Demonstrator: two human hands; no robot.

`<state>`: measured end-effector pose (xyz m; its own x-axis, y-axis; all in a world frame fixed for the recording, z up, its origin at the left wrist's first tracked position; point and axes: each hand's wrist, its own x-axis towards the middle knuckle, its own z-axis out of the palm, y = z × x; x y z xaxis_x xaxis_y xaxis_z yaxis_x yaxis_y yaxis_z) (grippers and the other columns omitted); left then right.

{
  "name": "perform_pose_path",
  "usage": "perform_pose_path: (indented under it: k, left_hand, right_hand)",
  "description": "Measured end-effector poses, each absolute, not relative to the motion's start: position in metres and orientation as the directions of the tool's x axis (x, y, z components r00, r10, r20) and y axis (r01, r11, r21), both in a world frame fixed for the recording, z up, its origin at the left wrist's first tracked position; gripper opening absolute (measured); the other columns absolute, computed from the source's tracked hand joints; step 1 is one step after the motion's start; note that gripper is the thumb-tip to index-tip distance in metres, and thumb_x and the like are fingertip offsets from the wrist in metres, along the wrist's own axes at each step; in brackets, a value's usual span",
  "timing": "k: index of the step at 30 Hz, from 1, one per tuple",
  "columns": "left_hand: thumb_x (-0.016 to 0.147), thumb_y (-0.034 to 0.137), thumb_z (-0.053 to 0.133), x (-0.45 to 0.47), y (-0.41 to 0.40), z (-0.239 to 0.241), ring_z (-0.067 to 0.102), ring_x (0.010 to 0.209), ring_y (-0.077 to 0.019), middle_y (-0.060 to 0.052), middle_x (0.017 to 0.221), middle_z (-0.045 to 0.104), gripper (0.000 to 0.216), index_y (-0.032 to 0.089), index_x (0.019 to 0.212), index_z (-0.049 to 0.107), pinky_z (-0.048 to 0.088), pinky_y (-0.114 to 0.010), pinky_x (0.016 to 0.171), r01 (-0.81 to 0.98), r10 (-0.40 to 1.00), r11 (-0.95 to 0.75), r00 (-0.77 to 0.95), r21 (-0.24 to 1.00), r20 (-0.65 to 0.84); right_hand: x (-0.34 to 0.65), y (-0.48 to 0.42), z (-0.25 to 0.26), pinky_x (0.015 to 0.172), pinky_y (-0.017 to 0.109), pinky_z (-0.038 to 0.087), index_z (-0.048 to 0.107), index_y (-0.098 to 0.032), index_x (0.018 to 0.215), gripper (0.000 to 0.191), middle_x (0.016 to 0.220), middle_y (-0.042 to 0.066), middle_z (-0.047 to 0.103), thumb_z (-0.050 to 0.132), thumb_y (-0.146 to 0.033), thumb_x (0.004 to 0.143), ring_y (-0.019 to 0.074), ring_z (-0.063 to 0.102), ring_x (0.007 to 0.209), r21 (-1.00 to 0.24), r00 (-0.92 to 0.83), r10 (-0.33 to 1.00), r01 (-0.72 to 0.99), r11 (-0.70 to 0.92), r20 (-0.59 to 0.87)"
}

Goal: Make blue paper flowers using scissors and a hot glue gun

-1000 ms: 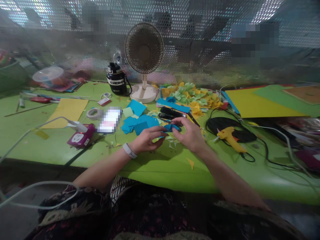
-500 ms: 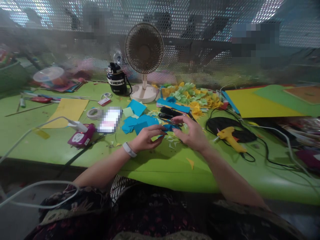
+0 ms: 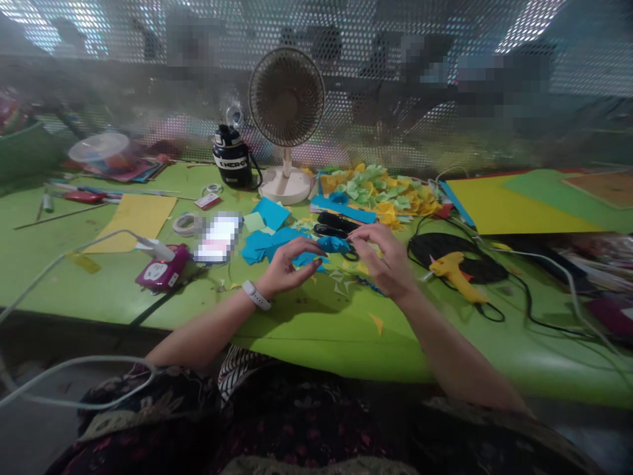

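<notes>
Between my hands is a small folded or curled piece of blue paper (image 3: 333, 245). The thumb and fingers of my right hand (image 3: 386, 260) pinch its right end. My left hand (image 3: 289, 267) is open at its other end, thumb apart from the fingers, fingertips beside or touching the paper's edge. Flat blue paper pieces (image 3: 281, 239) lie under and beyond my left hand. Black-handled scissors (image 3: 332, 221) rest just behind the held piece, partly covered. Small pale scraps (image 3: 339, 280) are strewn on the green table (image 3: 306, 323) below it.
Behind stand a white fan (image 3: 287, 99) and a dark bottle (image 3: 231, 158). A heap of yellow and green paper shapes (image 3: 380, 188) lies right of the fan. A yellow glue gun (image 3: 457, 276) with a cord is on the right; a phone (image 3: 219, 236) and a purple socket box (image 3: 163, 267) are left.
The blue paper piece has risen slightly and shows more of its curled shape. My left thumb has moved away from the fingers, opening that hand; my right hand stays in nearly the same place.
</notes>
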<state>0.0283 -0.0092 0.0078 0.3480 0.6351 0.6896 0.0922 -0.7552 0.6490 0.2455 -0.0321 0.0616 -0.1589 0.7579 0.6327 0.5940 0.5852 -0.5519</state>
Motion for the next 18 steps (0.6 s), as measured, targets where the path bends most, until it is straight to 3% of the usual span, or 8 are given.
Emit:
perform_pose_path:
  k: [5,8,13,18]
  left_hand:
    - [0.090,0.034,0.069,0.031,-0.009,0.000,0.069,0.091,-0.0158,-0.007,0.098,0.068,0.025,0.017,0.104,0.059,0.059,-0.030,0.083,0.005,0.742,-0.639,0.268,0.769,0.615]
    - [0.089,0.035,0.070,0.032,-0.008,-0.002,0.069,0.092,-0.0148,-0.006,0.096,0.067,0.028,0.017,0.105,0.056,0.060,-0.029,0.084,-0.027,0.781,-0.587,0.247,0.809,0.574]
    - [0.090,0.031,0.068,0.031,-0.007,-0.001,0.070,0.092,-0.0153,-0.007,0.097,0.068,0.031,0.017,0.117,0.061,0.062,-0.030,0.083,-0.023,0.776,-0.587,0.269,0.809,0.571]
    - [0.091,0.025,0.065,0.031,-0.009,0.001,0.070,0.095,-0.0162,-0.009,0.106,0.070,0.024,0.017,0.114,0.067,0.063,-0.031,0.084,-0.039,0.744,-0.614,0.306,0.788,0.595]
  right_hand:
    - [0.241,-0.033,0.056,0.085,0.043,0.053,0.065,-0.022,0.087,0.012,0.090,0.008,0.068,0.064,-0.034,0.086,0.0252,0.065,0.091,-0.456,-0.215,0.708,0.633,0.625,0.673]
    - [0.240,-0.033,0.050,0.079,0.040,0.054,0.065,-0.022,0.094,0.016,0.091,0.007,0.069,0.066,-0.035,0.085,0.0231,0.066,0.084,-0.459,-0.244,0.730,0.641,0.615,0.638]
    - [0.237,-0.035,0.044,0.078,0.038,0.056,0.064,-0.022,0.108,0.024,0.093,0.006,0.070,0.066,-0.032,0.086,0.0211,0.068,0.082,-0.475,-0.255,0.748,0.637,0.607,0.613]
    - [0.236,-0.034,0.042,0.078,0.039,0.056,0.067,-0.024,0.108,0.020,0.093,0.006,0.071,0.063,-0.032,0.090,0.0225,0.068,0.083,-0.431,-0.301,0.728,0.644,0.632,0.616]
